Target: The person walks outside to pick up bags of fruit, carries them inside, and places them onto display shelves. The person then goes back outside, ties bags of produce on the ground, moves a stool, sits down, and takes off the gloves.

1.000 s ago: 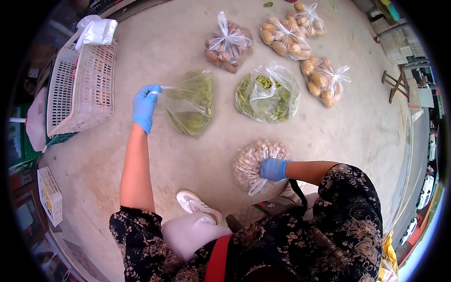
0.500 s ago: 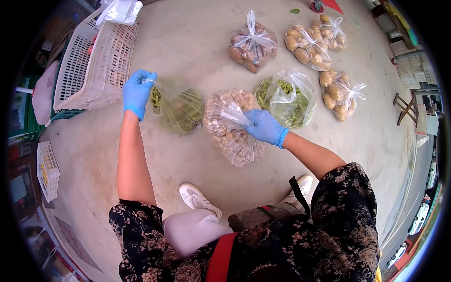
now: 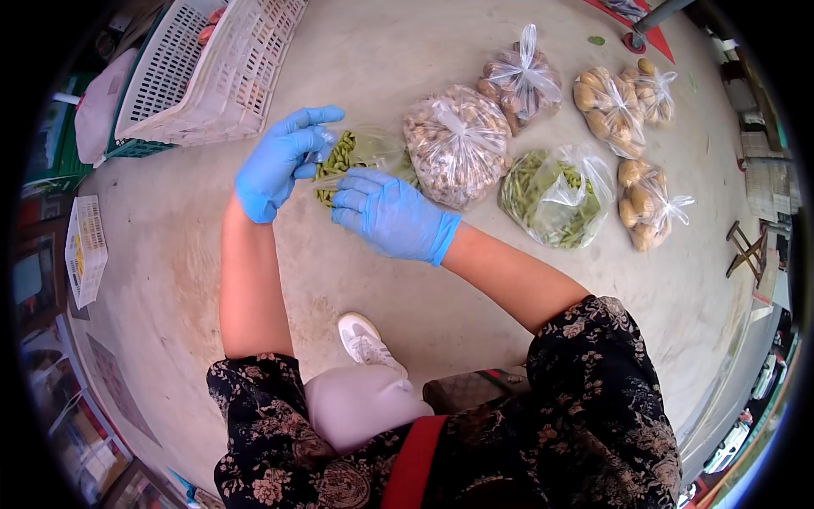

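My left hand [image 3: 280, 170], in a blue glove, grips the loose top of a clear plastic bag of green pods [image 3: 339, 154], its index finger stretched out. Over the near side of that bag lies my right hand [image 3: 394, 216], also blue-gloved, fingers extended and close together; whether it presses on the plastic I cannot tell. Just beyond stands a knotted bag of light-brown lumpy pieces [image 3: 458, 148], contents too unclear to name. Right of it sits another bag of green pods [image 3: 555, 199]. Part of the left bag is hidden behind my hands.
A tied bag of brown tubers [image 3: 521, 85] stands farther back. Tied bags of potatoes [image 3: 610, 110] lie to the right. White perforated crates [image 3: 216, 85] stand at upper left, a smaller basket [image 3: 86, 250] at far left. A folding stool [image 3: 746, 250] is at right.
My right hand has let go of the light-brown bag, now set farther from me, and has moved left to the green pods. The view has shifted left.
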The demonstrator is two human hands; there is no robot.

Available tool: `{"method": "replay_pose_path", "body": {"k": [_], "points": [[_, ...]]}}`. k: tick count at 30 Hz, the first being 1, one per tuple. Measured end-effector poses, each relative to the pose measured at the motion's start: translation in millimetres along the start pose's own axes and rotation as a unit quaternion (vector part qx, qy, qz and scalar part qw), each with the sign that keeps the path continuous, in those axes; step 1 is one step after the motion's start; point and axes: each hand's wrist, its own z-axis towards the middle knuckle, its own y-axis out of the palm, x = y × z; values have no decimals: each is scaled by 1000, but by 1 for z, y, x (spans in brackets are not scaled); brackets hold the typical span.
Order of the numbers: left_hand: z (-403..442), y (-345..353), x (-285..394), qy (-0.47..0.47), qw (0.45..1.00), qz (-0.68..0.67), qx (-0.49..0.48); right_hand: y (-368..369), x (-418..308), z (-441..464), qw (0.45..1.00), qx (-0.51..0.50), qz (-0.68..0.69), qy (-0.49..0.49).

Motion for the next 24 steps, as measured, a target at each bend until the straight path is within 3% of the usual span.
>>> {"method": "replay_pose_path", "body": {"k": [2,4,5,7,10,12,14,17,19,20,21,24], "points": [[-9,-6,-3,5,1000,-28,-3,37,15,0,995,-4,-104,-4],[-18,-14,-4,4,999,-41,12,53,28,-15,937,-265,-149,173],[-24,-19,-6,-1,999,-40,25,54,32,-25,868,-414,-136,240],[-28,-28,-15,-9,998,-60,32,37,32,-36,783,-589,-88,180],[-27,-37,-30,1,994,-111,16,18,20,-32,813,-530,-29,238],[-24,-31,-30,11,992,-127,2,23,8,-14,955,-227,93,168],[-21,-31,-28,14,992,-126,9,55,5,16,932,-79,323,145],[-22,-33,-29,21,991,-132,8,110,27,36,917,-310,160,192],[-25,-35,-35,13,990,-138,2,121,47,19,841,-493,-58,218],[-28,-36,-38,9,990,-141,2,128,61,-2,837,-482,-75,248],[-29,-35,-41,6,989,-145,1,115,67,-16,870,-423,-51,250],[-27,-28,-46,-5,990,-143,-16,102,70,-24,828,-464,-135,284]]}}
